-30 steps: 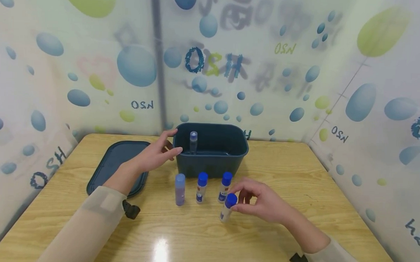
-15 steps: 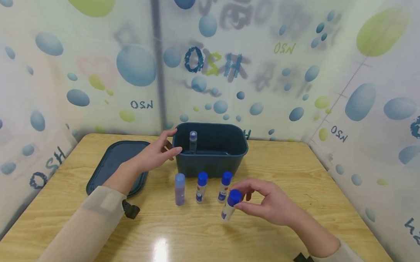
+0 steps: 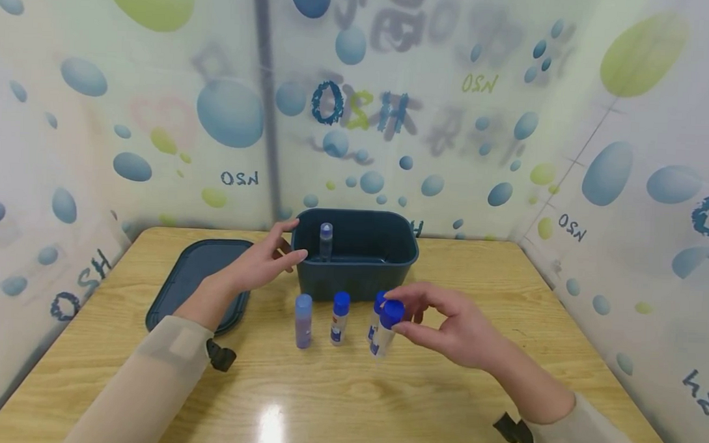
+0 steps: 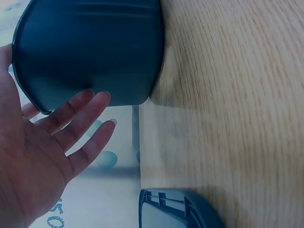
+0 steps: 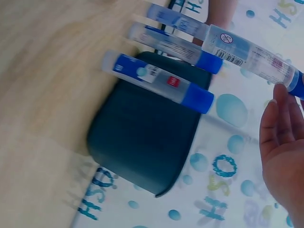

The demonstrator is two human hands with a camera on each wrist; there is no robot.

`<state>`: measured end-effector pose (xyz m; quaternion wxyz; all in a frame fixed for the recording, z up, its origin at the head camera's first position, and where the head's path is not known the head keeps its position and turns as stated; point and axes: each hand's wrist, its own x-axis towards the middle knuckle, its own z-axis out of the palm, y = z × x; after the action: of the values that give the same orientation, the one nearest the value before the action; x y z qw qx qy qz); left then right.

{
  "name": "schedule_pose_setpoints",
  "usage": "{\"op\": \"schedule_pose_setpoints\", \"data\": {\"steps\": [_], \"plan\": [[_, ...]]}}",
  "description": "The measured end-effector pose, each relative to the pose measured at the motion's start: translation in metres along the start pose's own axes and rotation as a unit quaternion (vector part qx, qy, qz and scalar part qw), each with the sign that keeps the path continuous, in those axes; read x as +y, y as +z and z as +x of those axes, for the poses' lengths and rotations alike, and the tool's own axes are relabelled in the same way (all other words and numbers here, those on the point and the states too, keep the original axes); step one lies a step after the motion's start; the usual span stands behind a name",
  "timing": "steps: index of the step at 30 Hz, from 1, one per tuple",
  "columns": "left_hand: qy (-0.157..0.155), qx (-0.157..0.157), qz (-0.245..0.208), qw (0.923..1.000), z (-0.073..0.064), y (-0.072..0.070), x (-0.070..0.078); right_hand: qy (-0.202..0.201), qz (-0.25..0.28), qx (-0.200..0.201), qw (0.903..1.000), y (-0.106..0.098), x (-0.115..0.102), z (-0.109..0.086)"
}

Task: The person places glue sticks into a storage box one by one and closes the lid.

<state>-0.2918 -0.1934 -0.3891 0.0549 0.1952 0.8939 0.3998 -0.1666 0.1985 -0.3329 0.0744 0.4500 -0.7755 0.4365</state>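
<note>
Our right hand (image 3: 444,326) pinches a blue-capped white glue stick (image 3: 384,328) by its cap; left hand (image 3: 259,260), fingers relaxed, steadies the dark plastic bin (image 3: 355,274) at 12 o'clock. The cap could slip off.

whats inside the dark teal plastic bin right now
One upright glue stick with a pale cap stands inside the dark teal plastic bin, near its back left corner. The front wall hides the near part of the floor, so anything lying there cannot be seen.
</note>
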Motion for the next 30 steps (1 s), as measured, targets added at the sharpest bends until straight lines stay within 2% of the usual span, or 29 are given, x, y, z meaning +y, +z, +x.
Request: {"op": "schedule_pose_setpoints", "data": {"steps": [8, 14, 18, 24, 30], "plan": [[0.001, 0.002, -0.004, 1.0000, -0.001, 0.000, -0.001, -0.029, -0.016, 0.021, 0.9992, -0.011, -0.012, 0.027], [0.005, 0.005, -0.003, 1.0000, -0.001, 0.001, 0.000, -0.062, -0.029, 0.059, 0.9959, -0.018, -0.014, 0.046], [0.004, 0.006, -0.004, 1.0000, -0.001, 0.001, 0.000, -0.068, -0.034, 0.086, 0.9934, -0.022, -0.015, 0.060], [0.004, 0.008, -0.006, 0.9999, -0.001, 0.002, 0.000, -0.052, -0.031, 0.115, 0.9915, -0.031, -0.011, 0.079], [0.008, 0.006, -0.013, 0.9999, 0.000, 0.003, -0.002, -0.019, -0.032, 0.152, 0.9877, -0.041, 0.004, 0.095]]}}
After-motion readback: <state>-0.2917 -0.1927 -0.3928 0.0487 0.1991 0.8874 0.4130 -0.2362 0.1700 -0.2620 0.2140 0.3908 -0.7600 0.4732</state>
